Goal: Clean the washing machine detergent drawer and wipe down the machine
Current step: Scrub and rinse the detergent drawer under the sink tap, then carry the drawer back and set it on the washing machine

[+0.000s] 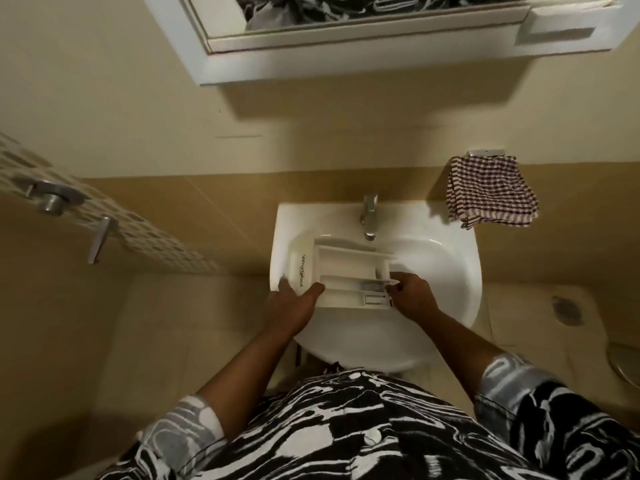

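Patterned shirt (346, 427); left hand (291, 306), right hand (412, 296) grip boxy white drawer (346, 268).

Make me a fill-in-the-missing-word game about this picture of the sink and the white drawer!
1. The left hand and the right hand hold the detergent drawer over the white ____.
2. The name printed on the drawer's front is ____.
3. The checked cloth hangs to the ____ of the faucet.
Missing words: sink; Whirlpool; right.
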